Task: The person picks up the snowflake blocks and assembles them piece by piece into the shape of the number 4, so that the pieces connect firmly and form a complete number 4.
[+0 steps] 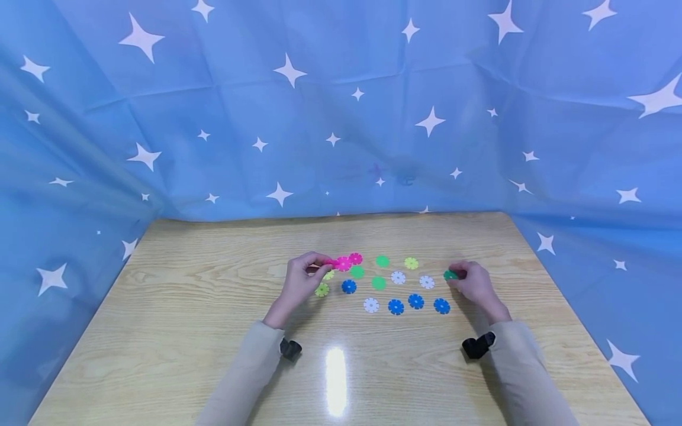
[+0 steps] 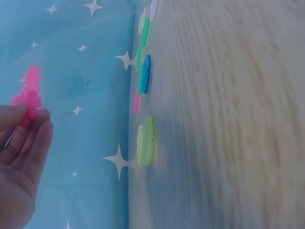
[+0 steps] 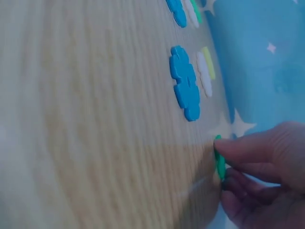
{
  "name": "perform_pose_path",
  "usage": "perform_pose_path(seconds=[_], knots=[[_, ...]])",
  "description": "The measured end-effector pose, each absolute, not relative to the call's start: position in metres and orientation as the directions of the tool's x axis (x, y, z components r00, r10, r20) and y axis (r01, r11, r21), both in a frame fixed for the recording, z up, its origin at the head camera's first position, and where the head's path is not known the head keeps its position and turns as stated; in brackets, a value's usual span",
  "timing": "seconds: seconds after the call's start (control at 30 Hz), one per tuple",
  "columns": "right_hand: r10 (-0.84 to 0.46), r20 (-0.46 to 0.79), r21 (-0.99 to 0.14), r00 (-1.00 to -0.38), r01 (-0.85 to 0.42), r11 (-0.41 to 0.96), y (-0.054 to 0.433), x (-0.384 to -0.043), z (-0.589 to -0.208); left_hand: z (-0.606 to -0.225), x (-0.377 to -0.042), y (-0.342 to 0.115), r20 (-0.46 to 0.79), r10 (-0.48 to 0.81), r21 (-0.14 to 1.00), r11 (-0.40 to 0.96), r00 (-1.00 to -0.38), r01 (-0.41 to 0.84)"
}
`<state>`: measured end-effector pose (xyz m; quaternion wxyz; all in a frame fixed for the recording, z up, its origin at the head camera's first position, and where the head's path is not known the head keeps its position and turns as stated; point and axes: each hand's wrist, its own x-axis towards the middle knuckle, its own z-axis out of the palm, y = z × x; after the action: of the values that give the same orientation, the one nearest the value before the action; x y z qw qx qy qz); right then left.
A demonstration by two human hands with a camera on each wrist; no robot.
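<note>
My left hand [image 1: 302,279] pinches a pink notched disc [image 2: 27,102] between thumb and fingers, raised over the table's left-middle part. A second pink disc [image 2: 32,75] is joined to it, seen at its far end in the left wrist view. Behind these lies another pink disc [image 1: 355,258] on the table. On the right, my right hand [image 1: 474,283] pinches a green notched disc [image 3: 219,158] at its edge, close over the wood. Two yellow-green discs [image 1: 322,290] lie near the left hand, one partly hidden by it.
Between the hands lie several blue discs [image 1: 396,306], white discs [image 1: 398,277] and green discs [image 1: 379,283], plus a yellow disc [image 1: 411,263]. They are spread flat on the wooden table [image 1: 213,325]. A blue star-patterned curtain [image 1: 341,106] hangs along the table's back and sides.
</note>
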<state>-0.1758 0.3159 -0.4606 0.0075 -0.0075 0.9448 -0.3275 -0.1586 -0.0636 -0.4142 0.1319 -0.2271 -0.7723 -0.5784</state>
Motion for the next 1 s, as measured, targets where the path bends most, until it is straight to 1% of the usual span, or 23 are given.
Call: perform_pose_path(seconds=[0.13, 0.27, 0.37, 0.53, 0.67, 0.77, 1.0], knots=[[-0.049, -0.054, -0.609, -0.997, -0.006, 0.793, 0.318, -0.18, -0.457, -0.414, -0.159, -0.064, 0.469, 0.196, 0.832, 0.227, -0.861, 0.506], [-0.055, -0.136, -0.595, -0.989, 0.037, 0.803, 0.32, -0.182, -0.453, -0.414, -0.159, -0.062, 0.48, 0.202, 0.829, 0.215, -0.854, 0.516], [-0.04, -0.163, -0.596, -0.986, 0.066, 0.8, 0.322, -0.182, -0.453, -0.414, -0.16, -0.061, 0.491, 0.209, 0.824, 0.205, -0.846, 0.529], [-0.021, -0.101, -0.609, -0.995, 0.045, 0.792, 0.325, -0.179, -0.456, -0.414, -0.16, -0.061, 0.491, 0.205, 0.821, 0.217, -0.847, 0.528], [-0.009, -0.022, -0.649, -1.0, 0.008, 0.76, 0.326, -0.176, -0.457, -0.414, -0.16, -0.061, 0.483, 0.202, 0.824, 0.225, -0.852, 0.52], [-0.005, 0.014, -0.666, -1.0, -0.013, 0.746, 0.325, -0.174, -0.457, -0.414, -0.16, -0.062, 0.479, 0.201, 0.827, 0.223, -0.854, 0.516], [-0.006, 0.085, -0.655, -0.996, -0.06, 0.753, 0.319, -0.17, -0.453, -0.414, -0.16, -0.062, 0.472, 0.197, 0.833, 0.221, -0.859, 0.508]])
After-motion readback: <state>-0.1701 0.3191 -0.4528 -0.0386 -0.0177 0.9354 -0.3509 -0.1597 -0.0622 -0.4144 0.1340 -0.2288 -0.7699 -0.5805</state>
